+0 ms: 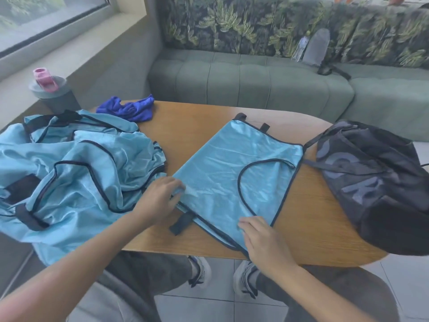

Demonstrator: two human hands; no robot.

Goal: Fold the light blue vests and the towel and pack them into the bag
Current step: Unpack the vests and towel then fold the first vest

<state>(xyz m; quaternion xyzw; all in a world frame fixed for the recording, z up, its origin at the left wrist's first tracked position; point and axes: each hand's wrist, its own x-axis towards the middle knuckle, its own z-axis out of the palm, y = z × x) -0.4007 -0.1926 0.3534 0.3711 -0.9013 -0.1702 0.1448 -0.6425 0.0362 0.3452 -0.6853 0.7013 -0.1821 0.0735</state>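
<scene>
1. Left hand [160, 196]: rests on the left corner of the flat vest [234, 173], fingers bent, fingertips pressing or pinching the cloth edge; thumb side hidden, so cannot tell whether it truly grips.
2. Right hand [262, 240]: lies on the near corner of the same vest, fingers fairly straight and spread, pressing the fabric against the table [308, 219] near its front edge.
3. Flat vest: light blue, shiny, dark piping round edges and neckline. Spread smooth mid-table, turned at an angle. Short dark tabs stick out at the far edge and one on the near-left side, between the hands.
4. Pile of vests [76, 173]: same light blue with dark trim, crumpled in a heap on the left of the table, spilling over the near-left edge. Just beside the flat vest; touching it near the left hand.
5. Towel [130, 109]: deep blue, bunched, at the far edge of the table behind the pile.
6. Bag [376, 187]: dark, large pale lettering, slumped on the right end of the table, partly over the edge. A strap reaches toward the flat vest's right corner. Cannot tell whether its mouth is open.
7. Bottle [52, 91]: grey with pink lid, upright at far left behind the pile.
8. Beyond the table: green sofa [255, 82] with a leaf-print back.
</scene>
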